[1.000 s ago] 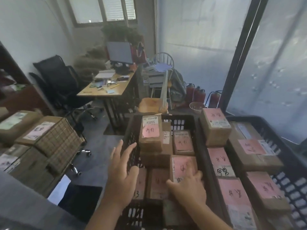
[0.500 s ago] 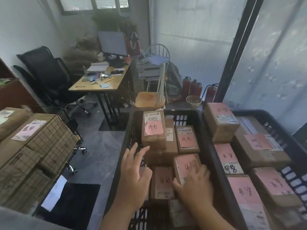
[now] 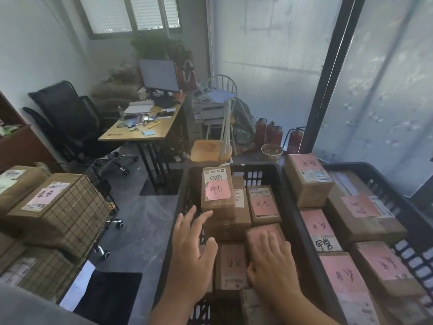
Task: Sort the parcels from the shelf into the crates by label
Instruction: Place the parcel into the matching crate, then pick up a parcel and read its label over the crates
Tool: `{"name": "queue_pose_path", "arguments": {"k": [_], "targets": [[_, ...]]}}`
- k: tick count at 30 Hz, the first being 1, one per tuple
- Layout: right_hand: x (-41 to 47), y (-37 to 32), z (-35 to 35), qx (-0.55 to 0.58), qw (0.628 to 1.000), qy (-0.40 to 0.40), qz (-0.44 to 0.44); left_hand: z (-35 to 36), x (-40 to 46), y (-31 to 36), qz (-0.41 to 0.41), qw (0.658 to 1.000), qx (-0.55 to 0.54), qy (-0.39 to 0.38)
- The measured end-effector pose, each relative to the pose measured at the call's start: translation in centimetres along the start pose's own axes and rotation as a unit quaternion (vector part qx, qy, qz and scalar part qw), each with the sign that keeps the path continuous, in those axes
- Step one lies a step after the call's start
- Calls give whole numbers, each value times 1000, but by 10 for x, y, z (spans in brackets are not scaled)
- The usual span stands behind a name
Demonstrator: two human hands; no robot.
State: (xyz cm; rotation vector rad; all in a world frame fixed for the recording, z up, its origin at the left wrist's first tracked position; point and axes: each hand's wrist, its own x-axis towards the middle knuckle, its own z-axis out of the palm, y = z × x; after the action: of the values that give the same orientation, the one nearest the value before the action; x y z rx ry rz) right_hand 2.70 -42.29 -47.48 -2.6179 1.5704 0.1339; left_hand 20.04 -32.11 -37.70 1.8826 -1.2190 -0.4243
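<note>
Two black plastic crates stand side by side, the left crate (image 3: 185, 191) and the right crate (image 3: 384, 181), both filled with brown cardboard parcels bearing pink handwritten labels. My right hand (image 3: 273, 261) lies flat, fingers straight, on a pink-labelled parcel (image 3: 260, 231) in the left crate. My left hand (image 3: 192, 252) hovers open with spread fingers over the crate's left side, beside a stacked parcel (image 3: 218, 193). To the left, more labelled parcels (image 3: 44, 200) sit on a wire-mesh shelf (image 3: 72, 214).
Behind the crates are a wooden stool (image 3: 208, 148), a desk (image 3: 143, 130) with a monitor, a black office chair (image 3: 68, 118), red fire extinguishers (image 3: 269, 132) and a glass partition on the right. Grey floor lies between shelf and crates.
My right hand has slid forward and flattened onto the pink-labelled parcel. My left hand has moved inward from the crate rim over the parcels. The view has shifted.
</note>
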Motion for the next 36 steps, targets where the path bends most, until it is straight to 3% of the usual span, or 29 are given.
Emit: {"name": "queue_pose_path", "arguments": {"k": [4, 13, 18, 20, 26, 36], "targets": [[13, 11, 9, -11, 998, 8, -58, 0, -1, 3, 0, 1000, 7, 3], [21, 11, 35, 28, 1000, 10, 5, -12, -2, 7, 20, 999, 30, 8], [7, 5, -12, 72, 997, -4, -29, -25, -9, 19, 29, 996, 89, -4], [5, 12, -33, 101, 993, -14, -66, -33, -15, 28, 25, 993, 118, -7], [6, 29, -125, 111, 957, 60, -261, -55, -48, 67, -4, 987, 158, 45], [-59, -18, -238, 149, 818, 125, -542, -93, -192, 158, -73, 942, 222, 241]]}}
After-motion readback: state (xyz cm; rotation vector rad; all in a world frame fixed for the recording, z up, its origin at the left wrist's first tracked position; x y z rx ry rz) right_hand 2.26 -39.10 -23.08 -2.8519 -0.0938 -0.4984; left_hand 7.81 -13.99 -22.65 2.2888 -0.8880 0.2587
